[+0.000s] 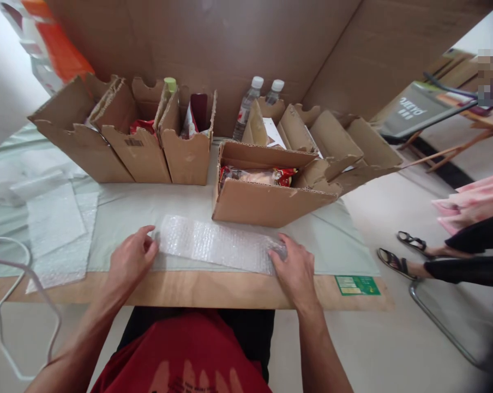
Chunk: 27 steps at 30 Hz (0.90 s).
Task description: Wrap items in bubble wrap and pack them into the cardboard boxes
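A long folded strip of clear bubble wrap (217,244) lies across the table near its front edge. At its right end, my right hand (291,265) grips the wrap between thumb and fingers. My left hand (134,254) is just beyond the left end, with thumb and forefinger apart and nothing between them. Directly behind the strip stands an open cardboard box (271,202) holding red and clear packages. More sheets of bubble wrap (62,229) lie flat at the left of the table.
Cardboard bins (144,158) line the back left, others (336,136) the back right. Two water bottles (246,109) stand between them. A white cable (25,262) loops at the left edge. A seated person's legs (467,267) show at the right.
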Each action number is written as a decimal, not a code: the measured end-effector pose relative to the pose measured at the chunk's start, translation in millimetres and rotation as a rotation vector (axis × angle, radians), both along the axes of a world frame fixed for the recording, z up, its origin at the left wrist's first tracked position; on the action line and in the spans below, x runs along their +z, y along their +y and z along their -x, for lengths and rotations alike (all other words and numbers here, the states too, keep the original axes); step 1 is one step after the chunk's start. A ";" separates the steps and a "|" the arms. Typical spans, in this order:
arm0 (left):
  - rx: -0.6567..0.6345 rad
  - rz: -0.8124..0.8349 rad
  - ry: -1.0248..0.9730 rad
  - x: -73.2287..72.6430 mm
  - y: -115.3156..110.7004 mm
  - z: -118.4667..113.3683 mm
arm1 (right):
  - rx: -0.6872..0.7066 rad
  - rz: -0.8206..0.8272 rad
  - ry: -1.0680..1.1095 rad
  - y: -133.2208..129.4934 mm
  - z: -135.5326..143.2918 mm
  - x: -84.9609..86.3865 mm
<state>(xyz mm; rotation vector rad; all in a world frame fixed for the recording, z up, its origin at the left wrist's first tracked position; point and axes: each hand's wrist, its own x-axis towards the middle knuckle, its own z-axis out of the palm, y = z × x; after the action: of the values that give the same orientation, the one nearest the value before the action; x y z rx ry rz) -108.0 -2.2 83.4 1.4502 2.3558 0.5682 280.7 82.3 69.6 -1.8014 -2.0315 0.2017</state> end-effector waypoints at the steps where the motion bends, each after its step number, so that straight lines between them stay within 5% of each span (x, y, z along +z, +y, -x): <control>1: -0.010 -0.024 0.058 -0.9 -4.0 -0.9 | -0.024 -0.060 -0.036 -0.4 -3.3 -2.9; 4: -0.079 -0.245 0.160 5.3 -10.8 -11.3 | -0.089 -0.223 -0.030 -6.2 -5.8 -4.8; 6: -0.244 -0.416 0.185 11.3 -5.6 -27.5 | -0.008 -0.247 0.021 -11.9 12.2 0.1; 10: -0.621 -0.456 0.222 2.9 18.7 -65.6 | 0.454 -0.086 0.010 -23.5 98.8 7.5; 13: -0.667 -0.301 0.304 -21.5 28.6 -72.4 | 0.671 0.004 -0.055 -24.8 141.8 -1.2; 16: -0.657 -0.230 0.359 -41.8 26.8 -62.0 | 0.579 0.005 -0.095 -21.7 106.2 -17.3; 20: -0.651 -0.246 0.375 -48.3 21.6 -55.3 | 0.155 -0.071 -0.183 -23.6 -12.1 -26.1; 22: -0.654 -0.250 0.362 -47.1 21.3 -57.2 | -0.039 -0.157 -0.196 -28.1 -44.4 -19.5; 24: -0.651 -0.246 0.360 -45.8 21.9 -59.6 | -0.069 -0.225 -0.157 -33.6 -34.2 -10.3; 27: -0.637 -0.236 0.368 -44.4 22.3 -62.0 | 0.212 -0.170 -0.058 -37.5 39.5 -1.9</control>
<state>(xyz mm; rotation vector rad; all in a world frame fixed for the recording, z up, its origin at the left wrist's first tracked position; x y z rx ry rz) -46.0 20.1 39.0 2.4452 1.9175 0.4355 241.2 44.8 67.7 -1.5069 -2.2083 0.0361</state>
